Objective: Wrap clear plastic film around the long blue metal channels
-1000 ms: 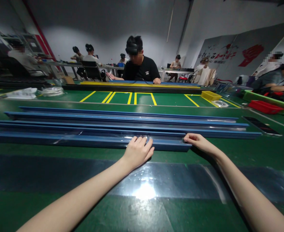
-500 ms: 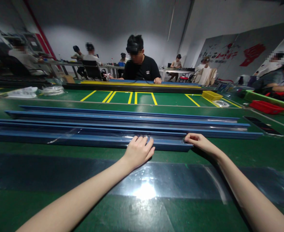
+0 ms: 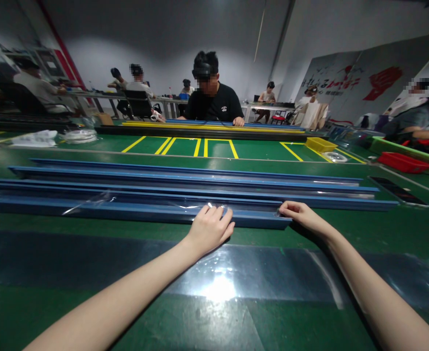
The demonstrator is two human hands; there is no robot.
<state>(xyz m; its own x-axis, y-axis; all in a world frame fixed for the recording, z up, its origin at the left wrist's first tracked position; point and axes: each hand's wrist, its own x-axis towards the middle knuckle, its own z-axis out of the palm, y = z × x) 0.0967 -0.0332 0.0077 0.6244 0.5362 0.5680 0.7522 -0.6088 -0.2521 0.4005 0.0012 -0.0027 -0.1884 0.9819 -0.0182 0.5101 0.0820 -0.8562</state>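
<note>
A long blue plastic channel (image 3: 126, 207) lies nearest me on the green table, with clear plastic film (image 3: 179, 206) along its trough. My left hand (image 3: 212, 226) reaches over its front wall, fingers bent into the trough and thumb outside. Its fingertips are partly hidden there. At the channel's right end, my right hand (image 3: 298, 215) is closed in a pinch on the end of the clear film. Just behind lie several more blue channels (image 3: 199, 176), parallel to the first. A wide flat clear plastic sheet (image 3: 90, 258) lies under my forearms.
A phone (image 3: 399, 191) lies at the right. Farther back are a yellow tray (image 3: 320, 144), a red tray (image 3: 404, 162) and a coil of clear tubing (image 3: 80, 136). Across the table a person in black (image 3: 216, 100) handles yellow, black and blue strips; others sit behind.
The film in the near channel has shifted slightly left, its creases and glints moving with it. Both my hands stay almost where they were.
</note>
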